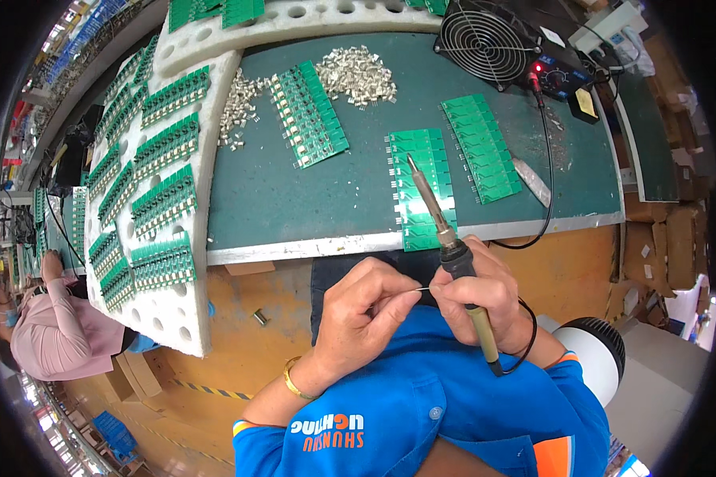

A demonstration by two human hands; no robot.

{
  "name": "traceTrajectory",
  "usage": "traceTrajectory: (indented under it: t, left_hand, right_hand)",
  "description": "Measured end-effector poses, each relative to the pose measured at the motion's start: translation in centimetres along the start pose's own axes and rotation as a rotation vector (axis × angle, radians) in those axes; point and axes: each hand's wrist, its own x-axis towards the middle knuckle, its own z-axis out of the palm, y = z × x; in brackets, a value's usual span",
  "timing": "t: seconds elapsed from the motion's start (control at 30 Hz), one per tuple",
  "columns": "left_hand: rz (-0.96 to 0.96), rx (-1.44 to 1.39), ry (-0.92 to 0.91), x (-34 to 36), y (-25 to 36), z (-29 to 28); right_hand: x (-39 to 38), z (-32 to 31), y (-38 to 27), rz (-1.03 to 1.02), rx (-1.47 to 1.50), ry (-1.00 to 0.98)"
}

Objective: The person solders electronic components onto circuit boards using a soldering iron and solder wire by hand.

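My right hand [485, 290] is closed round the handle of a soldering iron [431, 199], whose tip points up and away over a green circuit board panel [414, 230]. Whether the tip touches the panel I cannot tell. Close to it on the left, my left hand [366, 310] pinches a thin wire [424, 288] between thumb and forefinger. The fingertips of my right hand meet the wire's other end. Both hands are just off the table's near edge. Pins line the panel's left side. A second green panel [481, 147] lies to its right.
Another panel with mounted parts [310, 115] lies left of centre beside piles of small connectors [358, 75]. White foam racks [191, 318] hold several green panels. At the far right stand a fan [485, 44] and a soldering station [561, 75]. A co-worker [64, 326] sits at left.
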Motion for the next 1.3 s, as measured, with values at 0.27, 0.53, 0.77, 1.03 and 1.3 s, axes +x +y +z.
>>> traceTrajectory:
  t: [0.27,0.53,0.77,1.03,1.3]
  left_hand:
    - [-0.068,-0.013,0.069,1.0,0.0,-1.6]
    - [0.04,0.32,0.43,3.9,-1.0,-2.4]
    - [0.01,0.372,0.486,7.4,-2.8,-2.5]
    - [-0.067,0.347,0.473,9.1,-3.5,-2.0]
    - [-0.063,0.381,0.429,9.7,-3.9,-1.8]
  right_hand:
    - [0.6,-0.4,0.7,0.215,0.126,0.07]
    - [2.2,-3.3,2.5,0.346,-0.018,0.125]
    - [3.9,-3.3,3.9,0.287,-0.155,0.1]
    - [4.9,-2.1,5.7,0.228,-0.239,0.093]
    - [5.0,-1.7,6.1,0.298,-0.258,0.112]
